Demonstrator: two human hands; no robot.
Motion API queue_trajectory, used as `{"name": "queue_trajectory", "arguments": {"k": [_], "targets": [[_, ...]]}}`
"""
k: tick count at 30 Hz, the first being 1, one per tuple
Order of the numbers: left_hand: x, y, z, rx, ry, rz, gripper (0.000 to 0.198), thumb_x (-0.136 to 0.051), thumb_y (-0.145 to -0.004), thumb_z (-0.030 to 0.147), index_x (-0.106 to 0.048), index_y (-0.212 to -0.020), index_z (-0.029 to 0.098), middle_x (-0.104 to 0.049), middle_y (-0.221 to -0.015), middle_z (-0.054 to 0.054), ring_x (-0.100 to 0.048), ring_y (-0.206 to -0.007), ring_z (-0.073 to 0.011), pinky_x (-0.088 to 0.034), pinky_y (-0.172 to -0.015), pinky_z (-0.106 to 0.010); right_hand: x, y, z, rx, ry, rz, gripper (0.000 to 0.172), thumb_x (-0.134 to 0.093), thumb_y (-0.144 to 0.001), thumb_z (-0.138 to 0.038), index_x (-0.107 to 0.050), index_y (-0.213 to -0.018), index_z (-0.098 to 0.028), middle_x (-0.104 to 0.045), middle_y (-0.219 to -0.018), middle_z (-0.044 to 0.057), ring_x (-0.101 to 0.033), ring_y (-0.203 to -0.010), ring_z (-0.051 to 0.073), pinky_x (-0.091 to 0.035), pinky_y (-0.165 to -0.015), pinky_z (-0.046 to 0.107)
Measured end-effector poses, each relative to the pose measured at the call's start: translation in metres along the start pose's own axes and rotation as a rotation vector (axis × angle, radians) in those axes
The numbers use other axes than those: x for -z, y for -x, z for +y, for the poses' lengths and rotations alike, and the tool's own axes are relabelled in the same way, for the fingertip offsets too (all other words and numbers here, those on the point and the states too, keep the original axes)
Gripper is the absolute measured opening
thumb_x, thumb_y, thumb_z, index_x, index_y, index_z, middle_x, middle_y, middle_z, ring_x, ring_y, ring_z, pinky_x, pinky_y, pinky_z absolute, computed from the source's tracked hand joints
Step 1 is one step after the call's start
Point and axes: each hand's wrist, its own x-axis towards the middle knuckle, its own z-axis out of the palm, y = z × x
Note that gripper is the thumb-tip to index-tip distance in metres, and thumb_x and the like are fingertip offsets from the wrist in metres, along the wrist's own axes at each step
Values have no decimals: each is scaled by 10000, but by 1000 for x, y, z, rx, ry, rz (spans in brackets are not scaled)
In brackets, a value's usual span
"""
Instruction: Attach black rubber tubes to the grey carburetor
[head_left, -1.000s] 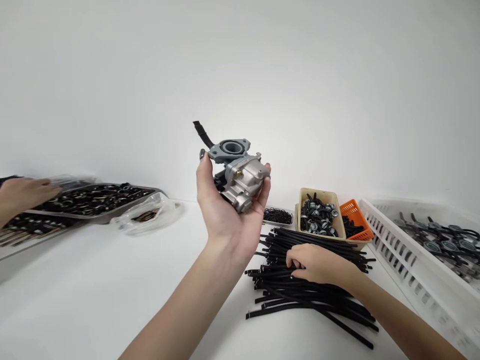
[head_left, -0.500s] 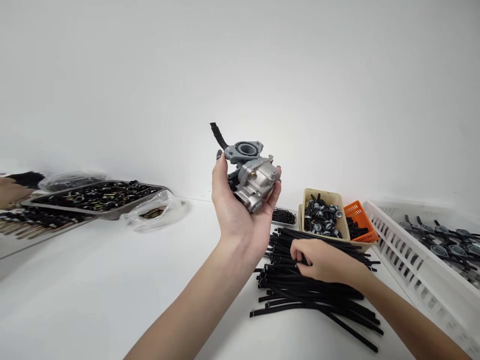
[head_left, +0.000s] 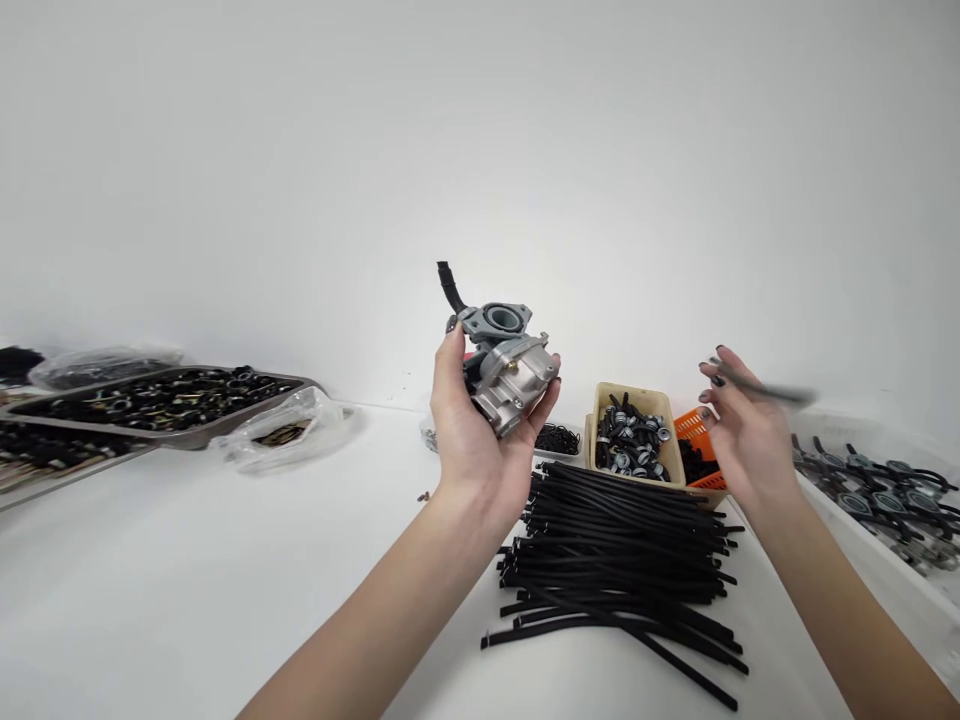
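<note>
My left hand (head_left: 480, 440) is raised over the white table and grips a grey metal carburetor (head_left: 510, 370) with a short black hose (head_left: 451, 286) sticking up from it. My right hand (head_left: 739, 430) is lifted to the right of it, palm toward me, pinching one black tube (head_left: 765, 390) that is blurred by motion. Below both hands lies a pile of black tubes (head_left: 622, 550) on the table.
A beige bin (head_left: 631, 432) of small black and silver parts and an orange basket (head_left: 697, 450) stand behind the pile. A white slotted crate (head_left: 877, 500) of black parts is at the right. Metal trays (head_left: 165, 400) of parts and a plastic bag (head_left: 289, 425) lie at the left.
My right hand has risen from the tube pile with one tube. The carburetor has shifted slightly right. The other person's hand at the far left has gone out of view.
</note>
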Motion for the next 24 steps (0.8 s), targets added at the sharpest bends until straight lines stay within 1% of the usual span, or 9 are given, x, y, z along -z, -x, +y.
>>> {"name": "queue_trajectory", "arguments": {"k": [4, 6, 8, 11, 14, 18, 22, 24], "targets": [[5, -3, -8, 40, -93, -7, 332, -628, -883, 479, -678, -1008, 175, -721, -936, -64, -716, -813, -216, -593, -631, -260, -8, 4, 2, -80, -92, -5, 388, -1017, -584, -334, -783, -855, -184, -620, -852, 38, -540, -699, 161, -510, -566, 167], [7, -4, -13, 72, -144, -17, 301, -637, -885, 464, -681, -991, 186, -726, -952, -66, -716, -840, -217, -606, -653, -271, -11, 8, 1, -83, -118, -20, 405, -1061, -541, -373, -769, -745, -182, -605, -798, 30, -533, -678, 157, -517, -552, 149], [9, -5, -18, 109, -180, -39, 270, -651, -881, 448, -686, -968, 195, -732, -955, -68, -715, -849, -216, -614, -666, -281, -15, 13, -3, -89, -121, -47, 411, -1073, -545, -399, -753, -690, -186, -596, -764, 22, -532, -660, 154, -528, -548, 144], [10, -5, -24, 158, -215, -64, 258, -676, -865, 442, -694, -951, 200, -741, -958, -77, -715, -842, -217, -617, -667, -291, -18, 19, -10, -86, -105, -100, 396, -1067, -591, -409, -771, -716, -179, -595, -741, 23, -552, -662, 158, -542, -554, 142], [10, -3, -27, 184, -234, -76, 264, -697, -847, 448, -709, -930, 198, -745, -949, -84, -713, -831, -222, -615, -655, -295, -20, 23, -14, -34, -88, -163, 355, -1037, -671, -425, -797, -774, -185, -618, -756, 29, -577, -658, 153, -546, -564, 127], [11, -1, -28, 185, -265, -87, 264, -703, -842, 462, -731, -893, 204, -749, -927, -70, -709, -853, -221, -617, -641, -283, -20, 26, -14, 4, -35, -266, 293, -974, -786, -450, -810, -823, -210, -653, -783, 33, -606, -670, 146, -552, -599, 111], [12, 0, -29, 172, -286, -107, 270, -694, -846, 476, -736, -899, 214, -747, -930, -58, -700, -881, -218, -617, -648, -276, -22, 31, -12, -19, 55, -384, 300, -935, -836, -482, -807, -889, -216, -668, -764, 29, -620, -678, 145, -556, -637, 109], [11, 1, -29, 166, -285, -117, 283, -704, -832, 489, -733, -905, 218, -743, -941, -59, -696, -891, -226, -613, -652, -283, -23, 33, -12, -20, 81, -441, 272, -912, -865, -483, -803, -912, -239, -675, -790, 19, -634, -725, 143, -548, -679, 96]]}}
